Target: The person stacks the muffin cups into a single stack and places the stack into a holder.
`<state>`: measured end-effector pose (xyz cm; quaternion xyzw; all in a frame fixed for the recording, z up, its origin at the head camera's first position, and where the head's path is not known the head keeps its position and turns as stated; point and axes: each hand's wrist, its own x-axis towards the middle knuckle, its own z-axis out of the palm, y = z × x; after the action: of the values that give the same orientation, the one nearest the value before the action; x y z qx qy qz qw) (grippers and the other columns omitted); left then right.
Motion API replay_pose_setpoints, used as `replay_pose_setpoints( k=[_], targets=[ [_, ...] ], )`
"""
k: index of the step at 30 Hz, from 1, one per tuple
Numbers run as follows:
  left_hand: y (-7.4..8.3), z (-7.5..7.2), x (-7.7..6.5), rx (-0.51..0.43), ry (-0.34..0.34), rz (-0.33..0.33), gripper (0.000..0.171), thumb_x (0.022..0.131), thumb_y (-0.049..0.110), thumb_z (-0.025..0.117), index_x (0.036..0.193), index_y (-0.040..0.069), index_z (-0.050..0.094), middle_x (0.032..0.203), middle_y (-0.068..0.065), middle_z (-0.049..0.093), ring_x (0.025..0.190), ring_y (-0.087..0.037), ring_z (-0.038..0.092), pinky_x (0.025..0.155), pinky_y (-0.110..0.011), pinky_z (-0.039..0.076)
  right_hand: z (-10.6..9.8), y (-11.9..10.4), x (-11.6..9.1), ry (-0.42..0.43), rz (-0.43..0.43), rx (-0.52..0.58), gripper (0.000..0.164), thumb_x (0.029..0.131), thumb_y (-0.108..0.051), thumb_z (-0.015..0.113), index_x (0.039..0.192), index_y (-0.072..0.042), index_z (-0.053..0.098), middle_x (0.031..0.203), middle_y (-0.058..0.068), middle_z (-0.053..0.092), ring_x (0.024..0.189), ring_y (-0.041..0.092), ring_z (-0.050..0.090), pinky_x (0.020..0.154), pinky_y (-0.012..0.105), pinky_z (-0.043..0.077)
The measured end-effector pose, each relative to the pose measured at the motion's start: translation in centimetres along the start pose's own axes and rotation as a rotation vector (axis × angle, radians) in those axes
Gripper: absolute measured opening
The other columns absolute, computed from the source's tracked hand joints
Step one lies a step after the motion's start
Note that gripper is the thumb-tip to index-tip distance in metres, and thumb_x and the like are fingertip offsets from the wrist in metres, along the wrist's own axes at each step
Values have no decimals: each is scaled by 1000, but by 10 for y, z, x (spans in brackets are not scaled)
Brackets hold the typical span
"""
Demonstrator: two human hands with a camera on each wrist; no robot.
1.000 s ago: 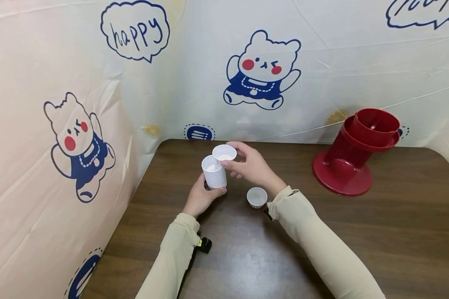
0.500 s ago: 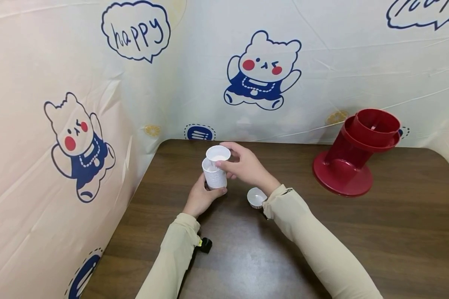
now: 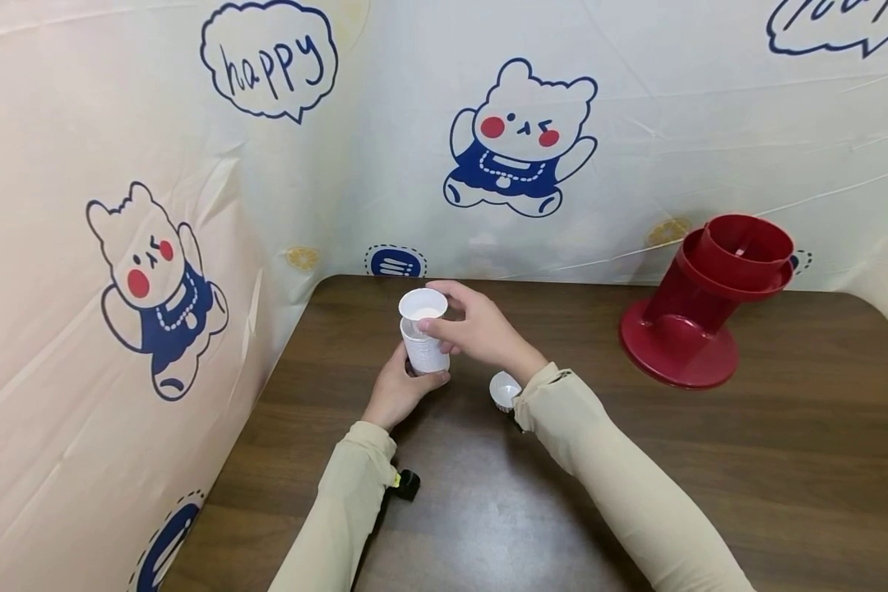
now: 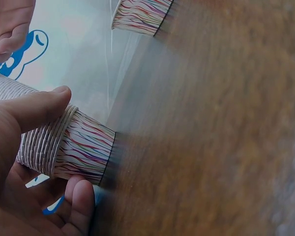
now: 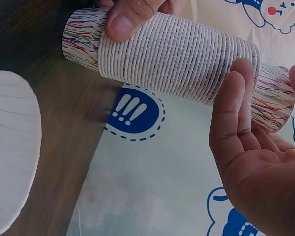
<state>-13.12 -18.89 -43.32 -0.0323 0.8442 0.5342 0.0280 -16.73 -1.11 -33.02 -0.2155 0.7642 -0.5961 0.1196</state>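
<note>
My left hand [image 3: 392, 390] grips a tall stack of nested white paper cups [image 3: 427, 355] low down, thumb on its near side. The lowest cup's outside shows wavy coloured lines [image 4: 86, 145]. In my right hand [image 3: 481, 329] a single paper cup [image 3: 423, 306] is held by the rim, mouth up, right over the stack. The right wrist view shows this cup [image 5: 273, 98] with its base at the stack's mouth and my right fingers [image 5: 228, 108] alongside the stack's top rims. Another paper cup [image 3: 503, 390] stands on the table, partly hidden by my right sleeve.
A red holder with a round base [image 3: 679, 345] stands at the back right of the brown wooden table [image 3: 459, 510]. Printed cloth [image 3: 385, 164] hangs behind and at the left. A black wrist camera [image 3: 407, 485] is at my left sleeve.
My right hand has moved left with its cup, from beside the stack's mouth to over it. My right sleeve now covers part of the standing cup. The left hand has stayed put.
</note>
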Motion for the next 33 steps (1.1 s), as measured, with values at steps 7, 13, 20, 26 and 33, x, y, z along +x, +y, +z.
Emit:
replay_pose_setpoints(
  k=[7,13,20,26,33],
  targets=[
    [-1,0,0,4,-3,5,77,82,29,85,145,14,44,133,-10,57,118,-30,56,102,-49,44,2,4,2,-14,16,-35,59,93,-17,75,146,-11,50,130,12,63,69,27,68,62,36,58],
    [-1,-1,-1,-14,-8,12,76,82,27,84,145,13,43,133,-11,58,116,-29,57,101,-49,45,5,9,1,-18,21,-53,61,93,-18,75,147,-9,49,130,13,62,71,29,67,68,50,58],
    [0,0,-2,-24,-3,34,77,82,26,84,146,12,44,133,-12,58,117,-29,57,101,-48,44,9,16,-2,-44,37,-131,63,92,-21,76,147,-9,48,134,13,59,93,28,65,65,36,58],
    [0,-1,-2,-22,-1,20,77,81,26,85,145,14,44,135,-10,57,117,-29,56,101,-46,44,8,19,-4,-48,39,-254,64,90,-23,79,146,-13,50,134,9,60,105,23,63,83,34,53],
    [0,-1,-2,-21,-1,14,76,80,27,85,143,12,46,132,-11,59,115,-28,58,99,-46,46,3,25,-11,-102,119,-205,66,91,-18,77,149,-11,45,136,16,57,74,35,70,69,34,56]
  ],
)
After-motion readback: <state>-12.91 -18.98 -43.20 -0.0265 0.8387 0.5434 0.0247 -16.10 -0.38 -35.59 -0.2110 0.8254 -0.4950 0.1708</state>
